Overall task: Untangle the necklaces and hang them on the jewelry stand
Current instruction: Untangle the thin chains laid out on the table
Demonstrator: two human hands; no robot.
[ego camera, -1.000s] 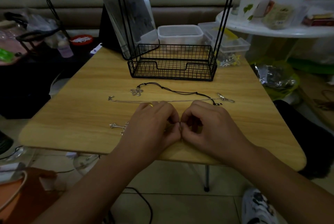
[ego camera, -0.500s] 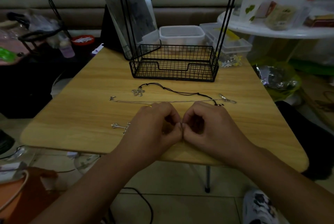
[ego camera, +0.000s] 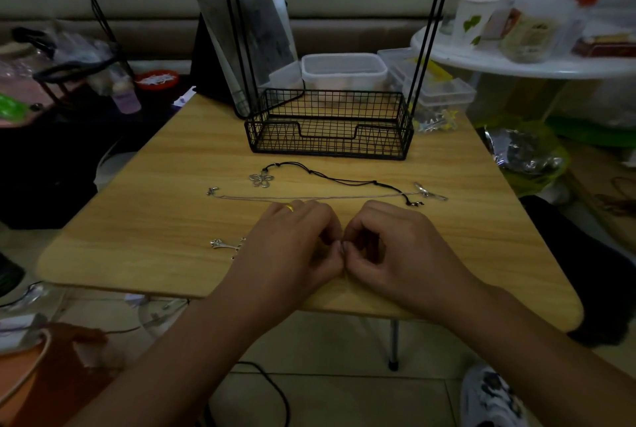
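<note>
The light wood-grain table with rounded corners (ego camera: 172, 220) has bare surface along its left edge and toward its near right corner. At the middle of the near edge, the left hand (ego camera: 289, 247) and the right hand (ego camera: 395, 247) rest knuckle to knuckle, fingers curled inward; their fingertips meet on something very fine, too small to make out, probably a thin chain. A gold ring (ego camera: 290, 208) sits on a left finger.

Just beside the left hand, toward the left edge, lies a small silver cross-shaped pendant (ego camera: 223, 245). Beyond the knuckles a thin silver chain necklace (ego camera: 344, 197) stretches almost straight across the table, a small clasp at its left end and a silver charm (ego camera: 428, 192) near its right end. Past that, a black knotted cord necklace with a silver wire flower pendant (ego camera: 261, 179) curves toward the right and crosses the chain near the charm.

At the far edge stands the black wire jewelry stand (ego camera: 328, 123): a mesh basket base, nothing visible inside it, with thin rods rising on both sides to hooks at the top of the view. Behind it sit a tilted mirror with rounded corners (ego camera: 241, 24) and clear plastic lidded boxes (ego camera: 344, 70); their contents are unclear.
</note>
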